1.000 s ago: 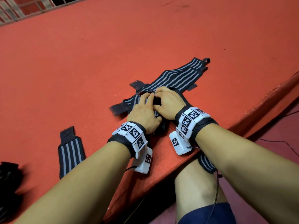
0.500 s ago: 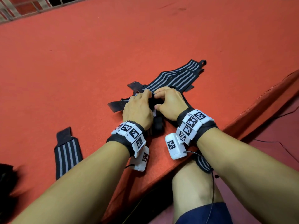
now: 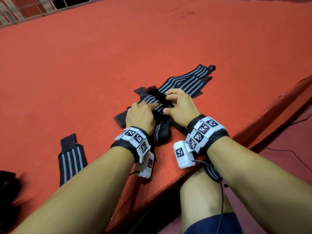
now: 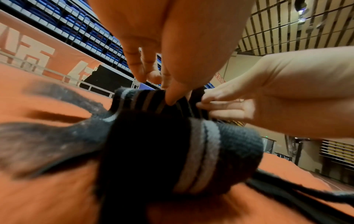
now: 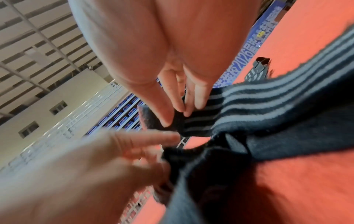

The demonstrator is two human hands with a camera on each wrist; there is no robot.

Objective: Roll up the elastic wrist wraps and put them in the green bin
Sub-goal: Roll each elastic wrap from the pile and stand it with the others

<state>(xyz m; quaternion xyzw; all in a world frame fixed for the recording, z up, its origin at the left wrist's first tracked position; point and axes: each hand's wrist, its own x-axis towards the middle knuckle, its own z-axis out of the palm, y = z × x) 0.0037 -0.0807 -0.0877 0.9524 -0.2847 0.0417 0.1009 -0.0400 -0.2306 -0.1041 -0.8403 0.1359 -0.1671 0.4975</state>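
Note:
Several black wrist wraps with grey stripes lie heaped on the red mat. My right hand pinches the end of one wrist wrap between thumb and fingertips, as the right wrist view shows for the hand and the wrap. My left hand holds the same wrap from the left, its thumb pressing the stripes. A rolled wrap sits between my wrists, and it fills the left wrist view. The green bin is out of view.
Two flat wraps stretch away to the upper right. Another wrap lies alone at the left. A dark blurred object is at the far left edge. The mat's edge drops off beside my right arm, above my knee.
My hands, pressed together on the pile before, have moved forward and slightly apart. The right hand has lifted and turned over the wrap's end, so a black flap now stands up.

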